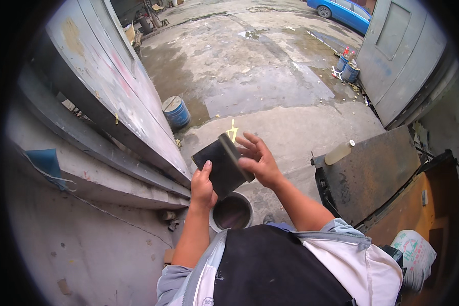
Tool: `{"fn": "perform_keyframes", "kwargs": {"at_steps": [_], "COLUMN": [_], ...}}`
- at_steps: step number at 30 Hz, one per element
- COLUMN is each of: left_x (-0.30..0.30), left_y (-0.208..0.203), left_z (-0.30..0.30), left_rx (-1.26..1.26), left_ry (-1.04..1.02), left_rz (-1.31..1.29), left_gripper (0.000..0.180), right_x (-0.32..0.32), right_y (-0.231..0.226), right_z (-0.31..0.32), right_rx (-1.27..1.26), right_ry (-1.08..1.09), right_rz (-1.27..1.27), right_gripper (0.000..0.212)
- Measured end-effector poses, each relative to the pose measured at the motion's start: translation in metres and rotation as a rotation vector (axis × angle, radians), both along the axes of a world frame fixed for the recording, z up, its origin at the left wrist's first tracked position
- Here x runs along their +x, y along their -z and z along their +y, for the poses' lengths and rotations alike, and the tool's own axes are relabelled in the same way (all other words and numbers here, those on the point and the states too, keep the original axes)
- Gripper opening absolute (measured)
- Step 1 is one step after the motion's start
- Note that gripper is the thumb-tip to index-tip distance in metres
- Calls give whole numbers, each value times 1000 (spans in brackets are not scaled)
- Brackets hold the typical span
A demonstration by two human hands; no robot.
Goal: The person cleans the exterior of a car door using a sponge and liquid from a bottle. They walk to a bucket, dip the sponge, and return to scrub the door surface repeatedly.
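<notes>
A flat black rectangular piece (218, 168), with a raised ridge along its right side, is held up in front of me at a tilt. My left hand (203, 187) grips its lower left edge, thumb on the dark face and fingers underneath. Beside the ridged edge is my right hand (257, 158), its fingers spread and its thumb close to the piece; whether the thumb touches, I cannot tell. A thin yellow strip (233, 131), like tape, shows just beyond the top corner near my right fingertips. Below the piece stands a round bucket (251, 211), partly covered by it.
On my right, a rusty metal panel (377, 176) carries a bottle of pale liquid (339, 152). A white sack (414, 250) lies lower right. Metal doors (112, 76) flank the opening, with a blue drum (176, 111) by the left one. Outside is a blue car (341, 13).
</notes>
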State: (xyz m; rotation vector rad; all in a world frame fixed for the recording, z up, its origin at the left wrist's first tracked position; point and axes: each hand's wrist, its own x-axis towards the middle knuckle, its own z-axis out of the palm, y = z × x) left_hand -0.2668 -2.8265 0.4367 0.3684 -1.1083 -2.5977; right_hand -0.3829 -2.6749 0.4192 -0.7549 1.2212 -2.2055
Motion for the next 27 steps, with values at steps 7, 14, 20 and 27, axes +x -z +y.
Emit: {"fn": "perform_keyframes", "kwargs": {"at_steps": [7,14,20,27], "left_x": [-3,-3,2,8], "left_y": [4,-5,-9,-9], "left_z": [6,26,29,29], "left_rx": [-44,-20,-38,-129], "left_ry": [-82,-104,-84,-92], "left_rz": [-36,51,147,154], "left_gripper": [38,44,46,48], "right_x": [5,42,41,43], "right_y": [-15,-9,-16,-20], "right_z": [10,-6,-5,-6], "right_rx": [65,246,225,227], "right_ry": [216,485,483,464], "right_rz": [237,932,974,1000], "right_gripper": [75,74,75,73]}}
